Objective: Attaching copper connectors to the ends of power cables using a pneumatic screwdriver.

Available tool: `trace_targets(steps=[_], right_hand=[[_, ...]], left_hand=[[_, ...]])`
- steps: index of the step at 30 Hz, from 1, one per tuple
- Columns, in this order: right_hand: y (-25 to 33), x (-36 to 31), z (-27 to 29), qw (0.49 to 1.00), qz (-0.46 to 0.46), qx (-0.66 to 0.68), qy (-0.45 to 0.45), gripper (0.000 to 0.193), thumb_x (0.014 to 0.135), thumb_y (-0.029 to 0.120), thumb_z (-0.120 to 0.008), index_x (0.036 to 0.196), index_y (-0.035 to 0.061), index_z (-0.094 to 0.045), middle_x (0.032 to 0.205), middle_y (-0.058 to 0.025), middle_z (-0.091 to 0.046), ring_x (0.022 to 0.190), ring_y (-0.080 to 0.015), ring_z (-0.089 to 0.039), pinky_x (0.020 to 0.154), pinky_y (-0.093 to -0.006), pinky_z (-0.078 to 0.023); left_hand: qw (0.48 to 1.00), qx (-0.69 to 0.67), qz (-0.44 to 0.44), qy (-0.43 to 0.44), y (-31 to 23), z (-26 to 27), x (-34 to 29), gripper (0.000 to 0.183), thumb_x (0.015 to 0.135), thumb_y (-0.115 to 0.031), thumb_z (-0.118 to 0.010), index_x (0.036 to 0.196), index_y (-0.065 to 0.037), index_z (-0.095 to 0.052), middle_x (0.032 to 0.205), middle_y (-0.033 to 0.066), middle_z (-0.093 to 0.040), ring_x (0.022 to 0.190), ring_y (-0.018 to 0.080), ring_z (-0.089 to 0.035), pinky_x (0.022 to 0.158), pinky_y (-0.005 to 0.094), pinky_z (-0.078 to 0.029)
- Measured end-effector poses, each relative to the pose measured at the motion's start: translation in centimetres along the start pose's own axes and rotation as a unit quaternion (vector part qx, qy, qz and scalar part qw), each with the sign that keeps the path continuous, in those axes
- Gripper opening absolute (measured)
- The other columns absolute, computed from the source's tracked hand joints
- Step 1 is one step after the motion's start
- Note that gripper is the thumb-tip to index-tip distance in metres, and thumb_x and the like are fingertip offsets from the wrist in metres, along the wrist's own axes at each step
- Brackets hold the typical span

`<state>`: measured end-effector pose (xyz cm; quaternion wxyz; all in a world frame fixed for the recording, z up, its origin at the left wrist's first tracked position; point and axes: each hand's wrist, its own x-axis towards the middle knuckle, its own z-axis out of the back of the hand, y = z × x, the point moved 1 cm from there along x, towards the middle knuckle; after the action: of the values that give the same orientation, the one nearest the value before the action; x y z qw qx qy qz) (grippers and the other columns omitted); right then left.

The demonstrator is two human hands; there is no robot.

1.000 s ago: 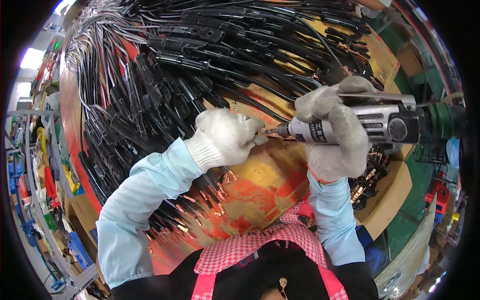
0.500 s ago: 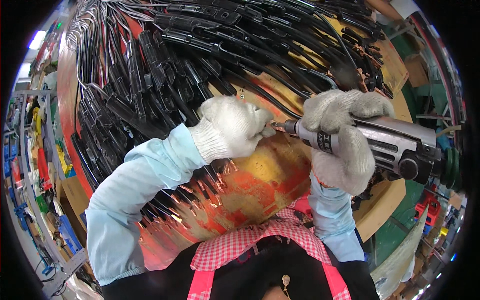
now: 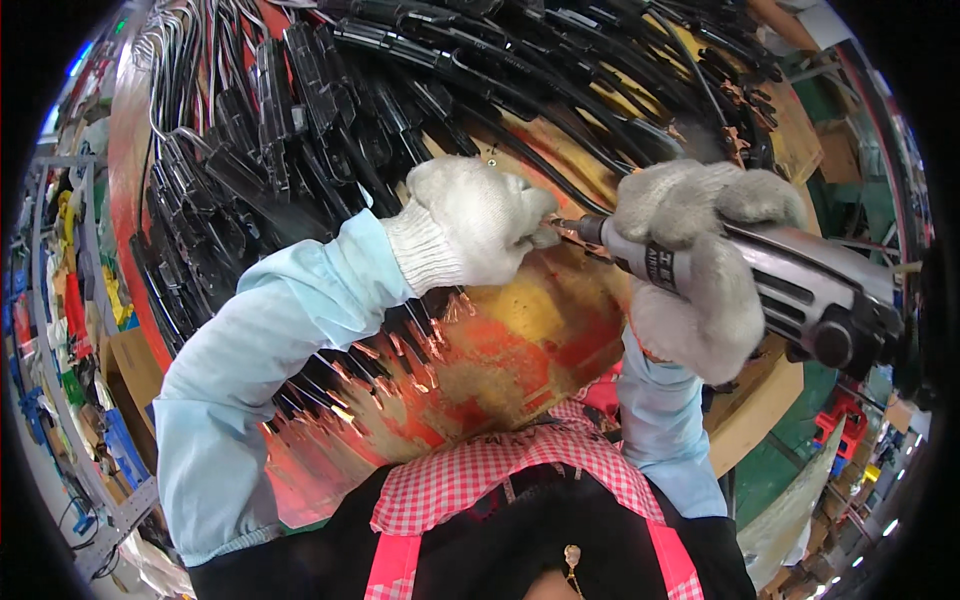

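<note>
My left hand (image 3: 480,220), in a white knit glove, is closed in a pinch near the middle of the table. At its fingertips, a short copper-coloured wire end (image 3: 563,226) meets the narrow tip of a grey and black power tool (image 3: 805,280). Most of what the left fingers hold is hidden by the glove. My right hand (image 3: 700,265), in a soiled white glove, wraps round the front of the tool's body. The tool lies nearly level, its tip toward the left hand. A black cable (image 3: 545,183) runs just above the tip.
Black cables with long black plastic housings (image 3: 330,110) heap across the table's far side. Bared copper wire ends (image 3: 400,355) fan out below my left forearm. The worn red and yellow tabletop (image 3: 500,370) shows between my arms. Shelving (image 3: 90,250) stands left; a red bin (image 3: 842,425) lies right.
Both hands and the power tool sit slightly higher and farther right in the picture, and the whole view has shifted a little. Each hand keeps its grip, tool tip at the left fingertips.
</note>
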<state>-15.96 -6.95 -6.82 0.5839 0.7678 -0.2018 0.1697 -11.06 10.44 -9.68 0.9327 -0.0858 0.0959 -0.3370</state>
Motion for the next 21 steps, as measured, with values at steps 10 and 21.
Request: trace_targets(steps=[10, 21], right_hand=[[2.9, 1.0, 6.4, 0.966, -0.130, 0.122, -0.189, 0.032, 0.093, 0.024, -0.064, 0.112, -0.0017, -0.058, 0.074, -0.0078, -0.062, 0.058, -0.0189, -0.061, 0.049, -0.0322, -0.051], [0.7, -20.4, 31.9, 0.628, -0.488, -0.539, -0.277, 0.068, 0.086, 0.047, -0.071, 0.133, 0.0005, -0.057, 0.112, -0.0161, -0.067, 0.094, -0.0288, -0.065, 0.080, -0.0397, -0.052]], left_hand=[[0.999, -0.016, -0.007, -0.036, -0.1, -0.2, 0.6, 0.020, 0.091, -0.035, -0.065, 0.096, -0.018, -0.073, 0.073, 0.0088, -0.069, 0.066, 0.0306, -0.069, 0.055, 0.0422, -0.053], [0.951, -0.140, 0.052, -0.272, -3.5, -3.0, 4.4, 0.027, 0.079, -0.024, -0.071, 0.101, -0.009, -0.068, 0.091, 0.0144, -0.069, 0.085, 0.0363, -0.067, 0.074, 0.0471, -0.053]])
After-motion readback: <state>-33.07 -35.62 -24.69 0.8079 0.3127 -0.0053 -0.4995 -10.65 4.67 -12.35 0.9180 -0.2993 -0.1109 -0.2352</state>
